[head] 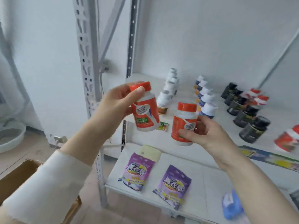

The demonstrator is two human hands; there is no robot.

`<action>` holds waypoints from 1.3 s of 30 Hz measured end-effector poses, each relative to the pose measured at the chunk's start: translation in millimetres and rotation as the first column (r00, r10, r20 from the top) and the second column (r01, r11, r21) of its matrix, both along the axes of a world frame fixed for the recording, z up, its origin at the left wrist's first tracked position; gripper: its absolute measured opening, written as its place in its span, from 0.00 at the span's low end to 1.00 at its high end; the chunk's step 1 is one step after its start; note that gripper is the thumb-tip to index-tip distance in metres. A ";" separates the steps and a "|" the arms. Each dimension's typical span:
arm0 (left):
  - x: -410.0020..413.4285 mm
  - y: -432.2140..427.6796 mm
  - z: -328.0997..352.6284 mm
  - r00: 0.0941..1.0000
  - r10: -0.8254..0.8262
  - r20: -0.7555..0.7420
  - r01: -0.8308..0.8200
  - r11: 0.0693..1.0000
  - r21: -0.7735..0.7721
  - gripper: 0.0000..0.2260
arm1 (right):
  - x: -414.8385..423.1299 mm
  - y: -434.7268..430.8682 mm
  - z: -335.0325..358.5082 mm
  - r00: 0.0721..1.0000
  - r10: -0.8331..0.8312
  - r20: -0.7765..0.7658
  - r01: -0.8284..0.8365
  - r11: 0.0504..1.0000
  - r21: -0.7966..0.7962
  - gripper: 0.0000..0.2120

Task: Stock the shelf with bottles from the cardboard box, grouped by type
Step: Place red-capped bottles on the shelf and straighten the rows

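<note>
1. Within the left hand (116, 102), curled fingers and a thumb at the neck hold the first orange-capped bottle (146, 115). It is tilted in the air before the shelf's left end.
2. Right of that grip and lower, the right hand (205, 133) holds the second orange-capped bottle (182, 123), thumb on the label and fingers round the back. It is nearly upright and clear of the board.
3. Beyond both grips lies the white shelf board (226, 131), with rows running back:
   - white bottles (168, 92) just behind the left-hand grip
   - blue-labelled bottles (206, 101) behind the right-hand one
   - black bottles (247, 115) further right
   - blurred orange-capped bottles (259, 98) past those
4. Below the grips, a lower board (210, 183) carries two purple pouches (137, 170) lying flat.
5. Left of the left-hand grip rises a perforated grey upright (89, 62). Under that forearm the cardboard box (19, 175) sits on a tan floor (40, 147).
6. Behind everything is a plain white wall (210, 38). Far left of the grips, a pale basin (11, 138) rests on the floor.
</note>
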State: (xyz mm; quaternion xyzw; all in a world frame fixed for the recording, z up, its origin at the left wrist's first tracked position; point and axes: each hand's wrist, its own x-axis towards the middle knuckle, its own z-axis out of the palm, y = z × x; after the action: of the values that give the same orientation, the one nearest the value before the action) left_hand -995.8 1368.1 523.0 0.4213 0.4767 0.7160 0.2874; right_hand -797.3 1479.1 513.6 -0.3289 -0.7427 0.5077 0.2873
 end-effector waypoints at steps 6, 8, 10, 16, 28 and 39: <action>134.7 103.5 42.3 0.978 -0.176 -0.116 0.169 0.983 -0.064 0.08 | 148.1 63.1 33.5 0.985 -0.172 -0.006 0.172 0.984 0.039 0.19; 166.3 134.0 52.5 0.967 -0.212 -0.140 0.201 0.975 -0.093 0.05 | 183.3 79.7 42.8 0.972 -0.234 -0.007 0.234 0.971 0.052 0.18; 195.7 163.5 64.0 0.955 -0.240 -0.176 0.222 0.968 -0.114 0.04 | 213.9 98.5 51.6 0.957 -0.291 -0.020 0.291 0.955 0.059 0.17; 257.7 266.8 87.0 0.910 -0.267 -0.317 0.226 0.961 -0.160 0.16 | 273.5 172.4 69.8 0.887 -0.456 -0.075 0.460 0.885 0.068 0.24; 280.1 446.6 47.6 0.693 -0.391 -0.605 0.118 0.890 -0.440 0.23 | 264.6 305.4 23.8 0.892 -0.452 0.024 0.453 0.891 -0.034 0.25; 272.0 479.9 21.3 0.595 -0.508 -0.623 0.062 0.802 -0.594 0.22 | 241.5 330.6 -19.5 0.946 -0.286 0.155 0.301 0.950 -0.081 0.27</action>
State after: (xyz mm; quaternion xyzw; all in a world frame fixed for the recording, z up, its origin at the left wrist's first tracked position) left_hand -723.8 1848.1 544.4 0.6613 0.6470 0.2587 0.2776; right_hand -555.8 1809.7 494.2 -0.4854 -0.6766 0.4724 0.2888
